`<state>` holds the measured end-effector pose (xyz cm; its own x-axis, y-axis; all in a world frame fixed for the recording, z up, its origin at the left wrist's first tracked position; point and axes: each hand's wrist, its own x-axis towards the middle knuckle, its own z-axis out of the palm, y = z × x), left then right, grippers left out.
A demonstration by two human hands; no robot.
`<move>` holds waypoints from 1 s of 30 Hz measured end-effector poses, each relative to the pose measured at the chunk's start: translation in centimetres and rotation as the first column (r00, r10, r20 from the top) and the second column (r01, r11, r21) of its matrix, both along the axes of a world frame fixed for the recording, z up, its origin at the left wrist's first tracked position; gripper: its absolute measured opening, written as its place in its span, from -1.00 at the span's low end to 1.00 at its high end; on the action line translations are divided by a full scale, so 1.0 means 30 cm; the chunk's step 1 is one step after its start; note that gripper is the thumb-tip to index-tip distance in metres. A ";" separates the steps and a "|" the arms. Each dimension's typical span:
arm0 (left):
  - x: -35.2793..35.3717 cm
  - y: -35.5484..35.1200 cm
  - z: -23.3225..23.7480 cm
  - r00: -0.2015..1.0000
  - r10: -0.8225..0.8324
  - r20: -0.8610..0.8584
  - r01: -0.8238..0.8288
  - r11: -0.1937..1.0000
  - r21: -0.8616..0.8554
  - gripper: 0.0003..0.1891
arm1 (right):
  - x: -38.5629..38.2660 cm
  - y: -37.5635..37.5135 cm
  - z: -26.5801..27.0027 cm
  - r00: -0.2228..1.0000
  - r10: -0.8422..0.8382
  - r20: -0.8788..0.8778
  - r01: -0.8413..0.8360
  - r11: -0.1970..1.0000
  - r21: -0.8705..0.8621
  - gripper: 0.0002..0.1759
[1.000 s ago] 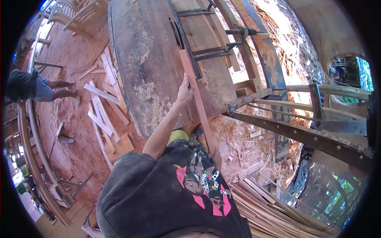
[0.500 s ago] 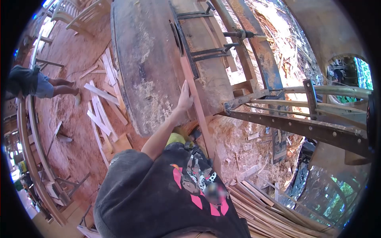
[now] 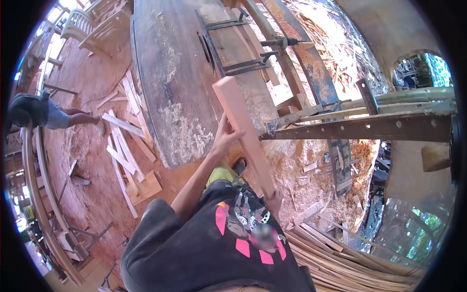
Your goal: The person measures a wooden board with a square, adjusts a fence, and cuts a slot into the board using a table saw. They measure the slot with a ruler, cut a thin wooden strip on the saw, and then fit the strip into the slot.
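Note:
A long reddish wooden board is raised off the saw table, its far end tilted up toward the camera. My left hand grips the board's left side near its middle, thumb across the top. Around the near end, close to my body, my right hand is closed on the board. Just beyond the board's far end lie the narrow dark blade slot and a black metal guide frame on the table.
Cut strips litter the ground at left. Another person is at far left, near long rails. A wooden chair stands at upper left. A holed metal beam extends right; a pile of strips lies lower right.
The board has come up off the table and back toward my body, away from the guide frame. My left hand moved with it, and my right hand has come into view at its near end.

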<state>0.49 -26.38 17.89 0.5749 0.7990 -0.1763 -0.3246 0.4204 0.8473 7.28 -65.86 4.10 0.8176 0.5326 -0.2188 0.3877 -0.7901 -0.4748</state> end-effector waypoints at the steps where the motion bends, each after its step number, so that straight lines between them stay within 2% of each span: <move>1: -0.007 -0.008 0.102 0.985 0.002 0.172 -0.005 1.000 0.018 -0.11 | 0.009 0.015 -0.035 0.989 -0.001 -0.145 0.003 1.000 0.017 -0.38; 2: -0.017 -0.016 0.199 0.940 -0.002 0.340 -0.010 0.999 0.032 -0.08 | 0.021 0.038 -0.070 0.993 0.113 -0.025 -0.110 0.990 0.084 -0.33; 3: -0.029 -0.020 0.302 0.939 -0.010 0.345 -0.003 0.999 0.039 -0.08 | 0.027 0.054 -0.098 0.994 0.106 -0.020 -0.104 0.991 0.090 -0.33; 5: -0.039 -0.030 0.470 0.877 -0.211 0.432 0.110 0.963 0.247 -0.02 | 0.049 0.124 -0.111 0.962 0.123 -0.244 -0.087 0.984 0.153 -0.40; 6: -0.044 -0.054 0.503 0.853 -0.233 0.467 0.145 0.965 0.217 -0.04 | 0.057 0.153 -0.111 0.965 0.125 -0.233 -0.089 0.984 0.156 -0.40; 7: -0.054 -0.073 0.536 0.849 -0.231 0.474 0.138 0.965 0.223 -0.04 | 0.062 0.184 -0.114 0.952 0.202 -0.231 -0.145 0.959 0.242 -0.36; 8: -0.064 -0.091 0.565 0.868 -0.211 0.449 0.097 0.960 0.263 -0.06 | 0.074 0.204 -0.123 0.933 0.281 -0.225 -0.200 0.925 0.324 -0.32; 10: -0.084 -0.119 0.586 0.890 -0.177 0.421 0.019 0.935 0.354 -0.14 | 0.090 0.222 -0.179 0.920 0.284 -0.270 -0.187 0.924 0.334 -0.30; 12: -0.115 -0.147 0.597 0.896 -0.126 0.426 -0.027 0.941 0.337 -0.18 | 0.102 0.257 -0.262 0.903 0.283 -0.323 -0.164 0.923 0.348 -0.27; 13: -0.124 -0.169 0.602 0.895 -0.091 0.437 -0.060 0.946 0.318 -0.21 | 0.127 0.280 -0.304 0.781 0.451 -0.431 -0.324 0.884 0.338 -0.32; 14: -0.173 -0.183 0.528 0.981 -0.036 0.191 -0.052 0.898 0.436 -0.09 | 0.179 0.295 -0.309 0.642 0.567 -0.517 -0.455 0.824 0.339 -0.36; 15: -0.233 -0.180 0.416 0.999 0.025 -0.030 -0.004 0.834 0.552 0.05 | 0.224 0.321 -0.241 0.701 0.525 -0.483 -0.413 0.851 0.325 -0.36; 16: -0.284 -0.158 0.344 0.935 -0.071 0.349 -0.039 0.954 0.299 0.13 | 0.232 0.377 -0.103 0.683 0.565 -0.463 -0.515 0.822 0.242 -0.42; 17: -0.358 -0.102 0.310 0.985 -0.028 -0.171 0.133 0.752 0.646 0.15 | 0.265 0.428 0.075 0.661 0.596 -0.457 -0.604 0.783 0.148 -0.46; 18: -0.374 -0.110 0.353 0.966 -0.113 0.234 0.011 0.916 0.400 0.18 | 0.333 0.473 0.279 0.696 0.588 -0.412 -0.600 0.791 0.116 -0.51; 19: -0.416 -0.104 0.417 0.953 0.090 0.290 -0.204 0.898 0.390 0.19 | 0.393 0.524 0.490 0.716 0.588 -0.377 -0.604 0.792 0.089 -0.55; 20: -0.372 -0.109 0.606 0.868 0.035 0.495 -0.256 0.886 0.386 0.19 | 0.461 0.563 0.683 0.797 0.544 -0.262 -0.561 0.827 0.012 -0.59; 21: -0.359 -0.077 0.711 0.830 -0.050 0.556 -0.288 0.815 0.502 0.14 | 0.514 0.580 0.879 0.851 0.503 -0.147 -0.515 0.855 -0.056 -0.63; 22: -0.454 -0.036 0.692 0.839 -0.076 0.538 -0.263 0.810 0.524 0.06 | 0.529 0.576 1.077 0.916 0.392 -0.086 -0.378 0.914 0.147 -0.76; 23: -0.451 -0.028 0.749 0.838 -0.098 0.537 -0.247 0.809 0.533 0.06 | 0.596 0.563 1.163 0.920 0.368 0.136 -0.390 0.825 0.408 -0.77; 24: -0.453 -0.024 0.833 0.860 0.014 0.510 -0.308 0.812 0.496 0.05 | 0.616 0.569 1.292 0.955 0.222 0.198 -0.292 0.824 0.486 -0.80; 25: -0.451 -0.023 0.886 0.870 0.130 0.476 -0.373 0.804 0.462 0.03 | 0.645 0.579 1.364 0.971 0.216 0.102 -0.203 0.522 0.828 -0.75; 26: -0.452 -0.023 0.904 0.864 0.166 0.476 -0.376 0.842 0.388 0.02 | 0.685 0.594 1.440 0.990 0.076 0.121 -0.141 0.415 0.899 -0.74; 27: -0.439 -0.029 0.915 0.866 0.171 0.470 -0.384 0.831 0.403 0.02 | 0.683 0.638 1.505 0.989 -0.151 0.002 0.042 0.289 0.957 -0.70; 28: -0.413 -0.037 0.927 0.863 0.263 0.432 -0.435 0.821 0.369 0.11 | 0.757 0.680 1.516 0.828 -0.391 0.403 -0.240 0.402 0.884 -0.65; 29: -0.410 -0.044 0.941 0.845 0.371 0.385 -0.503 0.794 0.341 0.19 | 0.856 0.721 1.524 0.483 -0.522 0.703 -0.435 0.554 0.710 -0.59; 30: -0.428 -0.040 0.954 0.829 0.419 0.370 -0.546 0.752 0.370 0.19 | 0.975 0.738 1.493 0.242 -0.564 0.790 -0.415 0.676 0.609 -0.35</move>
<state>-12.36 -27.56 46.51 0.0622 0.9314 0.3585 -0.6024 -0.2514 0.7576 36.53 -43.73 48.90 0.1688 0.0031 0.9856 0.8382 -0.5267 -0.1419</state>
